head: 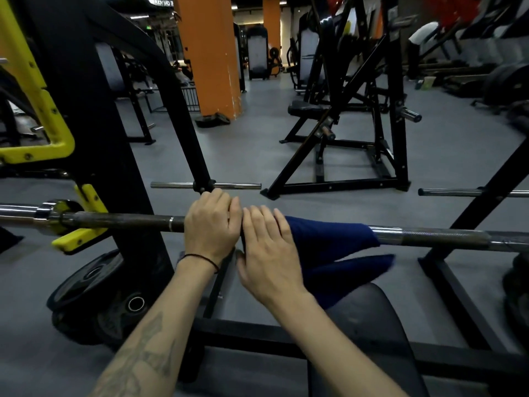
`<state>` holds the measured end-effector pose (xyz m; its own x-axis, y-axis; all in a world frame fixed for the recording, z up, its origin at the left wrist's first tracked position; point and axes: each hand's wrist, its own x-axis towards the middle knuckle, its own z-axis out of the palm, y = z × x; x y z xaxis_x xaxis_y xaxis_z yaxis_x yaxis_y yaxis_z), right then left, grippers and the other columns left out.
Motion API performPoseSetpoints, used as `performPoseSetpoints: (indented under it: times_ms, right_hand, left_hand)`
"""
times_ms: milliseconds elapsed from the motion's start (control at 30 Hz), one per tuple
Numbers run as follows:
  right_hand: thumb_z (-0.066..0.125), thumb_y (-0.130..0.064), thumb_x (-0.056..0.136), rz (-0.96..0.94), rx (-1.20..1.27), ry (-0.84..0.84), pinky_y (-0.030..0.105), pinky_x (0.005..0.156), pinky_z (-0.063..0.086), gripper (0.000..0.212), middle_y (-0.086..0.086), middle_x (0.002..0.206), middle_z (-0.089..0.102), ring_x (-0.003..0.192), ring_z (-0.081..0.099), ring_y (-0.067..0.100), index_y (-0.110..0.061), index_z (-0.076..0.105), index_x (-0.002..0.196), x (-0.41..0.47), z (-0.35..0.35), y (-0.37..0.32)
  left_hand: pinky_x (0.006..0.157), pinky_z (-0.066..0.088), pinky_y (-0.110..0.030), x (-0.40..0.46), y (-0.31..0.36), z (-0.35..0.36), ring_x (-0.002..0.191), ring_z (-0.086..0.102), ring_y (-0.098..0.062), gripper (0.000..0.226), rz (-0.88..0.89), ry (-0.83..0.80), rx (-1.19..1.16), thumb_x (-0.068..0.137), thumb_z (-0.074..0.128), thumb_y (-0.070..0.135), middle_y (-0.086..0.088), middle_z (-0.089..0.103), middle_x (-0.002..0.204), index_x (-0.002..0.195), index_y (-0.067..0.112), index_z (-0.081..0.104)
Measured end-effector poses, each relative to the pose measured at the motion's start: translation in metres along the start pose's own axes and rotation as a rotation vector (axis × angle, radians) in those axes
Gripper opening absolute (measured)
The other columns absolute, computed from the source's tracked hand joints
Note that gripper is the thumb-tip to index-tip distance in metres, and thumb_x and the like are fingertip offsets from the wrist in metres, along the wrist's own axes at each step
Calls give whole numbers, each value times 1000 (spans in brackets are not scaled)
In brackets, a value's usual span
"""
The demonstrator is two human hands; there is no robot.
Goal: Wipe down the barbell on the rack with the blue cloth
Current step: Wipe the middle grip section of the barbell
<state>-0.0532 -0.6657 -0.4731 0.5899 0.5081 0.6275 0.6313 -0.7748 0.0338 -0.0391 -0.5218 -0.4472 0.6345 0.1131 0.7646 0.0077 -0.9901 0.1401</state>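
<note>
A dark steel barbell lies across the rack from left to right, its left end resting in a yellow hook. A blue cloth is draped over the bar right of centre, with a long flap hanging down toward the bench. My left hand is wrapped over the bare bar at the middle. My right hand sits right beside it, fingers curled over the bar and pressing the cloth's left end around it. The bar under both hands and the cloth is hidden.
A black rack upright stands at the left with weight plates leaning at its foot. The black bench pad lies below the bar. Plate pegs stick out behind. Another black machine frame and orange pillars stand beyond.
</note>
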Motion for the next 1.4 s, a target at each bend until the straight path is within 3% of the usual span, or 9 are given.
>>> performPoseSetpoints:
  times_ms: [133,333,467,700,833,967,1133,1300,1400]
  right_hand:
    - [61,-37,92,-36,29,-1,42,127,10,80,12,162,36,152,30,28,-9,30,159,-28,-11,45]
    - [61,-33,92,155,-39,110,52,127,15,77,13,164,33,155,23,29,-5,33,158,-84,-32,127]
    - [58,-39,93,212,-48,110,52,128,10,78,16,163,33,156,21,32,-1,33,157,-72,-24,103]
    - [60,-37,91,-2,0,-1,47,128,1,85,16,167,25,157,14,30,-3,24,160,-10,3,4]
    - [68,-24,86,-77,-3,8,43,127,10,86,16,166,29,155,23,29,-3,29,159,-17,0,27]
    - [63,-25,91,-5,-10,56,44,129,8,82,13,167,25,157,17,26,-7,25,161,-54,-15,79]
    - [57,-29,91,53,-112,53,49,128,14,77,15,165,31,155,23,30,-4,30,159,-83,-34,131]
    - [51,-38,93,117,-100,36,53,126,16,76,17,162,35,154,26,33,-1,33,157,-64,-29,103]
    - [43,-43,95,59,-73,5,52,125,15,74,18,162,37,153,28,32,-1,36,156,-35,-18,61]
  left_hand:
    - [67,25,-29,-6,-7,-4,71,41,-17,32,114,18,-11,100,40,29,-1,49,78,75,13,54]
    - [64,33,-34,-6,0,1,71,43,-20,31,55,47,59,97,41,28,-2,49,77,74,13,54]
    - [63,33,-36,-6,1,2,70,43,-22,30,58,51,91,97,38,26,-4,48,76,73,12,51]
    - [63,30,-36,-6,-2,3,71,46,-25,31,57,-1,135,97,35,26,-6,52,78,74,12,51]
    - [63,34,-38,-5,-2,0,71,44,-23,32,45,-51,124,98,32,28,-4,51,79,76,14,51]
    - [64,31,-35,-5,1,-3,70,35,-17,33,24,-59,112,99,31,30,-1,45,76,74,16,47]
    - [66,35,-39,-5,3,-3,70,45,-25,35,-8,-52,127,97,31,29,-5,51,75,73,13,51]
    - [68,37,-40,-5,5,-2,71,49,-27,33,-26,-57,123,95,33,28,-6,53,75,74,13,53]
    - [70,39,-41,-5,5,-2,73,51,-27,34,-38,-76,120,94,33,30,-5,55,75,74,13,54]
